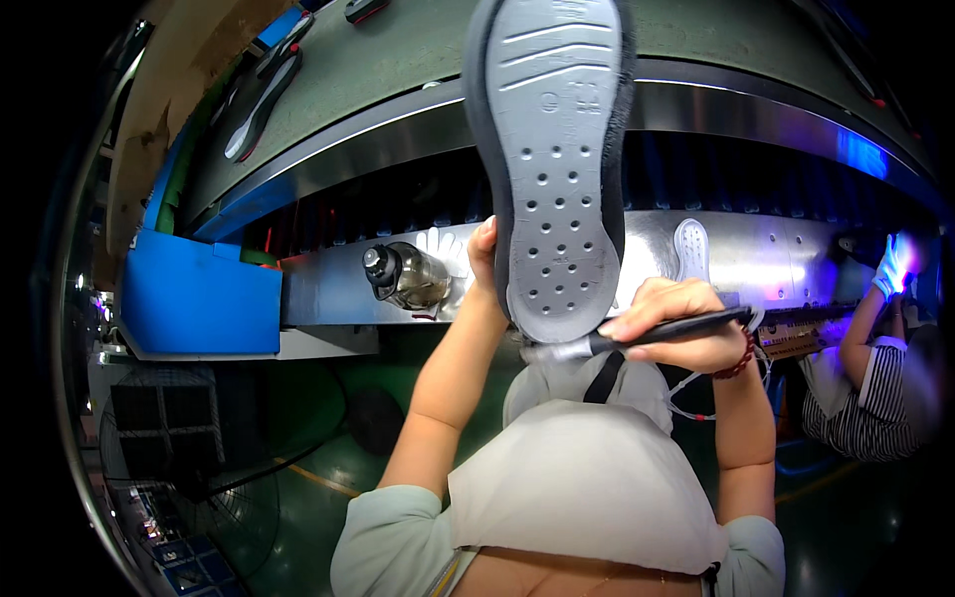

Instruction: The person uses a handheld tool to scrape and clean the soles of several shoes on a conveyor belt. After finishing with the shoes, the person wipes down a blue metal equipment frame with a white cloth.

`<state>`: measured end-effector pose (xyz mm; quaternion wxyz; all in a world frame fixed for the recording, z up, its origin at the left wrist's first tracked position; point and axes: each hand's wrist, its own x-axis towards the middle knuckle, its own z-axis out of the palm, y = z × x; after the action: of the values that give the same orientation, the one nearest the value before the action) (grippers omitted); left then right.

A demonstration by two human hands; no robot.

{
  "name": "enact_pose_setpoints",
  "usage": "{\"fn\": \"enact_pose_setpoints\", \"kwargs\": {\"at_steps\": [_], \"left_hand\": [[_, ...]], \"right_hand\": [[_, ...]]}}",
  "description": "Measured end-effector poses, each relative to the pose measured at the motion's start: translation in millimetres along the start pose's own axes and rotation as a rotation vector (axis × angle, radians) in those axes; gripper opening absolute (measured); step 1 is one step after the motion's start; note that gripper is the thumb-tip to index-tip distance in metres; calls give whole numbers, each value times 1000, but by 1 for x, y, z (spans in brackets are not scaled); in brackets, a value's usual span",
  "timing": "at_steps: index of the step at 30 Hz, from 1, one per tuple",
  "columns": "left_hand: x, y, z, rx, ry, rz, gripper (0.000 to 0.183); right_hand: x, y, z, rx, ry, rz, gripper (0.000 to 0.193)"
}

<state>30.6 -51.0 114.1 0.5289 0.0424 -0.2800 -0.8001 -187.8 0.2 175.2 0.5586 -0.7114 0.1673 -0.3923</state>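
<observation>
A grey shoe sole, dotted with small holes and rimmed in dark material, stands heel-down in front of me. My left hand grips its left side near the heel, its other fingers hidden behind. In my right hand is a black-handled brush, pinched between thumb and fingers. Its pale bristle end lies at the bottom edge of the heel, and I cannot tell whether it touches.
Beyond a metal ledge runs a green conveyor belt carrying dark shoes. On the ledge are a bottle, a white glove and a smaller pale sole. A blue box stands left; a co-worker's gloved hand shows right.
</observation>
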Motion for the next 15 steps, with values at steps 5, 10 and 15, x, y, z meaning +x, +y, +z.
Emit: {"fn": "enact_pose_setpoints", "kwargs": {"at_steps": [5,10,15], "left_hand": [[16,16,34,0,1,-209,40],[18,22,48,96,325,-498,31],[31,22,72,220,416,-692,32]], "right_hand": [[8,3,-11,-2,24,81,17],[7,-11,-19,-57,-256,3,17],[11,-2,-23,-197,-197,-53,17]]}}
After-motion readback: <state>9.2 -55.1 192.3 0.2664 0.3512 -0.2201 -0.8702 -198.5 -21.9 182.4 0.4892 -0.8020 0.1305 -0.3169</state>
